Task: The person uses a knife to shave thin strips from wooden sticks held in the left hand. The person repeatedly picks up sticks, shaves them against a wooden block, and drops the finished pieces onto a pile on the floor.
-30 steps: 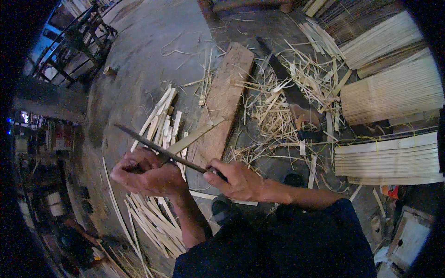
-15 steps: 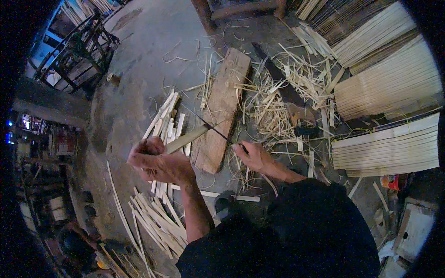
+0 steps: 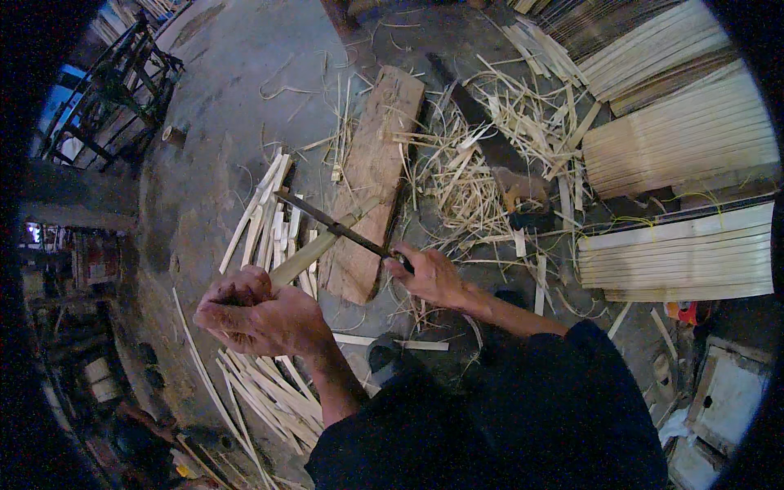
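My left hand point(image 3: 265, 314) is closed around one end of a pale bamboo strip point(image 3: 305, 260), which slants away to the right over a wooden plank point(image 3: 377, 155). Gripped in my right hand point(image 3: 430, 276) is a long, thin, dark-bladed knife point(image 3: 359, 238). Its blade crosses the top of the strip, near the strip's far end, and its tip points to the far left. The plank lies on the floor beneath them. Left of it, a bundle of split bamboo strips point(image 3: 255, 214) lies partly behind my left hand.
Curled bamboo shavings point(image 3: 469, 196) are heaped right of the plank, with a hand saw point(image 3: 483, 122) lying among them. Slatted bamboo panels point(image 3: 682, 151) line the right side. More strips point(image 3: 269, 396) lie beside my left forearm. A dark wooden frame point(image 3: 110, 94) stands far left.
The view has shifted so that the scene sits a little further left. My left hand has come slightly nearer to me with the strip. The knife blade has turned and shows broader.
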`<state>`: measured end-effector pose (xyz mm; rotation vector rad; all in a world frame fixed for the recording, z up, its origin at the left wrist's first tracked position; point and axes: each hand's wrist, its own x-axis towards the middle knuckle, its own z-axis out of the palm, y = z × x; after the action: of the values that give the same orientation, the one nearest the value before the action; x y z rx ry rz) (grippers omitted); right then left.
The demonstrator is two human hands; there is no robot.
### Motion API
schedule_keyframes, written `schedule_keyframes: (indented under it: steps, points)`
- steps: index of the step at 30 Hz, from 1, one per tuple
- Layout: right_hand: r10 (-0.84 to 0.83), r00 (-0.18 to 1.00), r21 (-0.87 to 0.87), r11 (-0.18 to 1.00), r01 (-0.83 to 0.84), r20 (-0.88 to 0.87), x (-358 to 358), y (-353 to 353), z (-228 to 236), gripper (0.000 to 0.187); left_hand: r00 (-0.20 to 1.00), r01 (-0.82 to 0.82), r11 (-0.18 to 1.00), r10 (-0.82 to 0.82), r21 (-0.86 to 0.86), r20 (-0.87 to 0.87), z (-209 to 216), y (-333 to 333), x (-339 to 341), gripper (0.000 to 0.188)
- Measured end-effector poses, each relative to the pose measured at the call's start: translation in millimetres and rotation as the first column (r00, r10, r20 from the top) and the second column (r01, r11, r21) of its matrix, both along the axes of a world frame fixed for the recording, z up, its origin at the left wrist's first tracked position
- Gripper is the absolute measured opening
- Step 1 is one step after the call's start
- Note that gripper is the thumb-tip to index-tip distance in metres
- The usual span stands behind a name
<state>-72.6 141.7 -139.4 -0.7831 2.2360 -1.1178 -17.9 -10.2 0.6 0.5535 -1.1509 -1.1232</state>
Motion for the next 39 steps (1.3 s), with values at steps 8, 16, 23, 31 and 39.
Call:
schedule_keyframes:
  steps: [8,16,23,31,39]
  points:
    - [0.164,0.974,-0.165,0.977,-0.137,0.158,3,-14,46,0.046,0.931,-0.254,0.958,0.28,-0.135,0.234,9,6,-9,0.042]
    - [0.05,0.992,-0.153,0.988,-0.031,0.118,1,-13,16,0.046,0.933,-0.269,0.95,0.298,-0.159,0.201,-1,10,-22,0.042]
    - [-0.062,0.998,-0.125,0.99,0.059,-0.024,-35,-9,-24,0.041,0.916,-0.28,0.928,0.335,-0.244,0.222,0,17,-17,0.039]
    - [0.008,1.0,-0.134,0.991,-0.011,-0.023,-31,-7,-46,0.034,0.969,-0.198,0.979,0.204,-0.058,0.139,5,9,-11,0.039]
    - [0.006,1.0,-0.179,0.984,-0.01,-0.021,-9,-17,-3,0.036,0.754,-0.295,0.879,0.455,-0.374,0.475,-10,3,0,0.028]
